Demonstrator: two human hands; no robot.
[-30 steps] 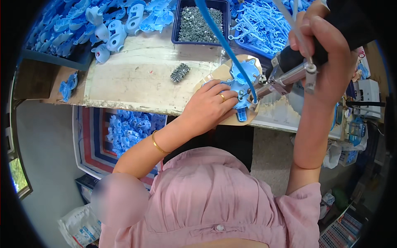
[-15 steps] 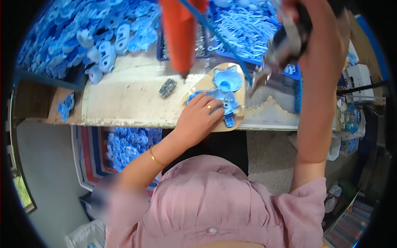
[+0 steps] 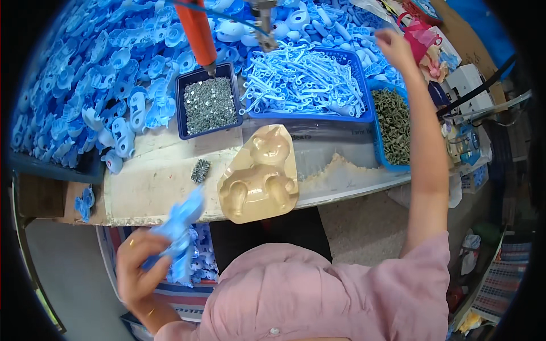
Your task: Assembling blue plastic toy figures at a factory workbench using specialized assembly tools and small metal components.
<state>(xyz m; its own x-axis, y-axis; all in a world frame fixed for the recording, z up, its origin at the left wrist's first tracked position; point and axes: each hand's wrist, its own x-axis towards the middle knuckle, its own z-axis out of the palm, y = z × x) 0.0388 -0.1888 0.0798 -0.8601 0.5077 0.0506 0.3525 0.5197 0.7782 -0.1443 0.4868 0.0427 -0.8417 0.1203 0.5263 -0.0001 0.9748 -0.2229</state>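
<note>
My left hand (image 3: 139, 264) is low at the left, below the table edge, closed around a blue plastic toy piece (image 3: 181, 230) that is blurred with motion. My right hand (image 3: 392, 48) is raised far over the table beside the blue tray of pale blue plastic strips (image 3: 307, 79), with nothing in it. A tan bear-shaped mould (image 3: 261, 176) lies empty at the table's front edge between my arms. An orange-handled power screwdriver (image 3: 196, 28) hangs free above the small tray of silver screws (image 3: 207, 105).
Heaps of blue plastic shells (image 3: 102, 74) cover the table's left and back. A tray of dark screws (image 3: 392, 125) sits at the right, sawdust (image 3: 335, 170) beside the mould, a small screw cluster (image 3: 200, 170) to its left. A bin of blue parts (image 3: 196, 273) stands under the table.
My left hand lifted the blue piece off the mould and swung it down to the left. My right hand let go of the screwdriver and moved up over the far trays.
</note>
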